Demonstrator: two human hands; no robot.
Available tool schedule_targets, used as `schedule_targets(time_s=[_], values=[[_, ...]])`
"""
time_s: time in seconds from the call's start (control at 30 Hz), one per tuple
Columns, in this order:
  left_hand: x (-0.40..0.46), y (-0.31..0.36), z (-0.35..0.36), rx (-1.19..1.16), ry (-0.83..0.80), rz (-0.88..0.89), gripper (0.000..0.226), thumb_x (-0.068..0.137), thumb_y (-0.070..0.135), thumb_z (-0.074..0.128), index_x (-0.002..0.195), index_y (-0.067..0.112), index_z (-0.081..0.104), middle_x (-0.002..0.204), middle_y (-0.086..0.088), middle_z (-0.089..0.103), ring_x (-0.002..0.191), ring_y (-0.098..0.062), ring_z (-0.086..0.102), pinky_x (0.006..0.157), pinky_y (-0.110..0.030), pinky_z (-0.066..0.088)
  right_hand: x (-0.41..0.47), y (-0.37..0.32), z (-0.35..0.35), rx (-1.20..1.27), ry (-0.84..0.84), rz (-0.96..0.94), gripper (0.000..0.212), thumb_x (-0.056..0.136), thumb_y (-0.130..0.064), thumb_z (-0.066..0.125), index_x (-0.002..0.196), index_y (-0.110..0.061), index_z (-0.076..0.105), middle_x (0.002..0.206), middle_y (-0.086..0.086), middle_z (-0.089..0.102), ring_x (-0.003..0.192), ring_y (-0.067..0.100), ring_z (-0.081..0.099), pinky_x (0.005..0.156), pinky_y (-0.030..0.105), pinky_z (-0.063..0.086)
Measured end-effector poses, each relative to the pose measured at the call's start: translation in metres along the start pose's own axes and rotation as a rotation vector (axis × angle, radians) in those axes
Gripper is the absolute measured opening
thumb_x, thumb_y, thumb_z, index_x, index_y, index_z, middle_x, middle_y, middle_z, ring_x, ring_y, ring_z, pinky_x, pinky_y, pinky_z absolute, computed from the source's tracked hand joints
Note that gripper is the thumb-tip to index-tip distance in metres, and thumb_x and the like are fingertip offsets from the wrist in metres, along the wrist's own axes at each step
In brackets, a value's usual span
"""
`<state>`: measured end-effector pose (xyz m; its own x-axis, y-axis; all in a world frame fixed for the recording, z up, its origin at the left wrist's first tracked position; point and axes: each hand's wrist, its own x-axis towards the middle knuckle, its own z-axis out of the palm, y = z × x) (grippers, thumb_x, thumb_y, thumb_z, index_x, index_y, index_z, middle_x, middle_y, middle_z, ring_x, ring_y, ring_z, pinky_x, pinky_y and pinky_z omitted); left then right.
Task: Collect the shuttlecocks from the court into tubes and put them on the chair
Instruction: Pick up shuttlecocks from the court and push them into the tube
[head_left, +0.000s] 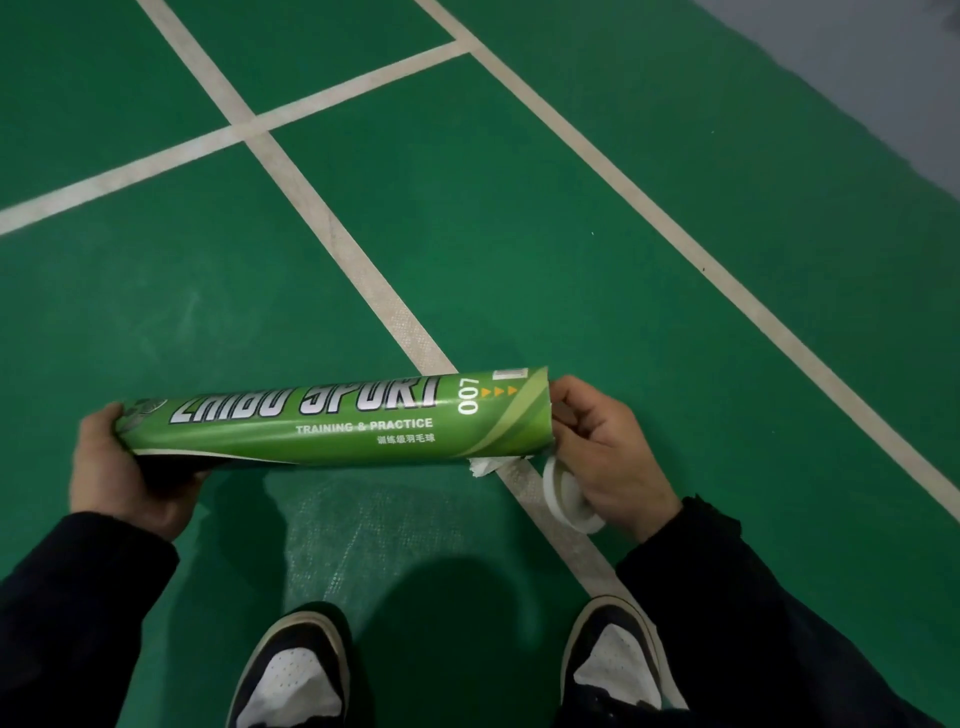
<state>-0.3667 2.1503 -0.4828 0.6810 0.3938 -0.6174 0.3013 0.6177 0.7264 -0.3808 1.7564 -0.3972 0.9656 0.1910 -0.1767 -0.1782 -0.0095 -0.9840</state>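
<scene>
Tube: a long green tube (332, 421) is held flat, sideways, above the court floor, in front of the person. White words "SPORT", "TRAINING & PRACTICE" and "007" are printed on it.
Left hand: the left hand (122, 470) is wrapped round the left end of the tube. The thumb is laid on top and the fingers are curled under it, so the tube is gripped.
Right hand: the right hand (605, 452) is placed at the right end of the tube, and its fingers are curled in by the open mouth. A white round lid (563, 493) is held in the lower fingers, just beside the tube's end.
Shuttlecock: a bit of white feather (483, 466) is seen sticking out under the right end of the tube. How much of it is inside cannot be told.
Floor: the court floor (519, 208) is green and is crossed by white lines (332, 228). A grey strip (872, 78) is seen at the top right.
Shoes: two dark and white shoes (293, 675) are seen at the bottom, planted on the floor.
Sleeves: both arms are covered by dark sleeves (72, 597).
</scene>
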Motion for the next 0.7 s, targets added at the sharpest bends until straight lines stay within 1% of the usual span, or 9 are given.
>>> schedule_targets(time_s=[0.1, 0.17, 0.23, 0.4, 0.47, 0.53, 0.57, 0.63, 0.7], values=[[0.0, -0.004, -0.001, -0.011, -0.023, 0.014, 0.035, 0.065, 0.047, 0.06, 0.094, 0.027, 0.057, 0.068, 0.012, 0.073, 0.064, -0.004, 0.073, 0.059, -0.025, 0.061, -0.001, 0.006, 0.0, -0.057, -0.028, 0.057, 0.031, 0.092, 0.016, 0.057, 0.106, -0.008, 0.068, 0.097, -0.011, 0.078, 0.093, 0.004, 0.072, 0.081, 0.018, 0.054], [0.005, -0.006, -0.005, 0.015, 0.01, 0.031, 0.014, 0.086, 0.037, 0.061, 0.093, 0.025, 0.059, 0.076, 0.005, 0.071, 0.069, -0.01, 0.073, 0.061, -0.033, 0.064, -0.005, 0.012, 0.002, -0.057, -0.026, 0.099, 0.042, 0.09, 0.018, 0.057, 0.11, -0.016, 0.068, 0.103, -0.013, 0.078, 0.101, 0.003, 0.071, 0.086, 0.019, 0.054], [0.008, -0.003, -0.01, 0.06, 0.044, 0.04, 0.02, 0.095, 0.044, 0.055, 0.093, 0.025, 0.061, 0.085, -0.001, 0.066, 0.078, -0.017, 0.072, 0.065, -0.042, 0.065, -0.008, 0.017, 0.006, -0.009, 0.031, 0.122, 0.043, 0.091, 0.018, 0.056, 0.11, -0.019, 0.069, 0.105, -0.012, 0.078, 0.103, 0.005, 0.071, 0.087, 0.019, 0.054], [0.016, 0.003, -0.011, 0.048, 0.083, 0.013, 0.026, 0.088, 0.047, 0.058, 0.099, 0.023, 0.06, 0.093, -0.006, 0.066, 0.092, -0.025, 0.071, 0.078, -0.053, 0.063, -0.004, 0.013, 0.013, -0.011, 0.206, 0.051, 0.034, 0.095, 0.007, 0.057, 0.096, -0.021, 0.075, 0.094, -0.007, 0.079, 0.089, 0.008, 0.072, 0.08, 0.02, 0.055], [0.016, -0.001, -0.015, 0.027, 0.077, -0.015, 0.02, 0.092, 0.042, 0.054, 0.093, 0.023, 0.059, 0.089, -0.005, 0.066, 0.087, -0.022, 0.071, 0.075, -0.05, 0.064, 0.0, 0.007, 0.009, -0.046, 0.432, 0.017, 0.02, 0.098, -0.01, 0.059, 0.088, -0.019, 0.073, 0.082, -0.01, 0.075, 0.08, 0.005, 0.069, 0.077, 0.014, 0.051], [0.014, -0.007, -0.022, 0.028, 0.069, -0.037, 0.013, 0.091, 0.035, 0.056, 0.091, 0.023, 0.059, 0.092, -0.006, 0.064, 0.084, -0.019, 0.071, 0.072, -0.047, 0.065, 0.006, 0.004, -0.002, 0.06, 0.655, 0.064, 0.026, 0.101, -0.03, 0.058, 0.081, -0.017, 0.07, 0.073, -0.005, 0.065, 0.072, 0.009, 0.06, 0.074, 0.021, 0.047], [0.014, -0.009, -0.025, 0.024, 0.055, -0.042, 0.012, 0.085, 0.032, 0.061, 0.091, 0.023, 0.059, 0.094, -0.006, 0.063, 0.083, -0.019, 0.072, 0.07, -0.046, 0.065, 0.01, 0.001, -0.007, 0.146, 0.683, 0.137, 0.032, 0.1, -0.039, 0.058, 0.079, -0.019, 0.069, 0.072, -0.005, 0.058, 0.068, 0.01, 0.054, 0.07, 0.025, 0.044], [0.014, -0.014, -0.028, 0.043, 0.035, -0.073, 0.031, 0.066, 0.038, 0.068, 0.091, 0.023, 0.059, 0.091, -0.005, 0.063, 0.079, -0.017, 0.071, 0.069, -0.042, 0.065, 0.017, -0.005, -0.01, 0.253, 0.621, 0.275, 0.035, 0.097, -0.048, 0.06, 0.077, -0.021, 0.068, 0.069, -0.008, 0.051, 0.063, 0.01, 0.045, 0.063, 0.027, 0.038], [0.012, -0.02, -0.026, 0.044, 0.007, -0.076, 0.029, 0.064, 0.039, 0.067, 0.088, 0.025, 0.058, 0.084, -0.003, 0.062, 0.073, -0.015, 0.07, 0.065, -0.036, 0.063, 0.022, -0.007, -0.004, 0.248, 0.559, 0.318, 0.032, 0.094, -0.046, 0.065, 0.077, -0.02, 0.069, 0.067, -0.01, 0.051, 0.062, 0.009, 0.045, 0.063, 0.027, 0.039]])
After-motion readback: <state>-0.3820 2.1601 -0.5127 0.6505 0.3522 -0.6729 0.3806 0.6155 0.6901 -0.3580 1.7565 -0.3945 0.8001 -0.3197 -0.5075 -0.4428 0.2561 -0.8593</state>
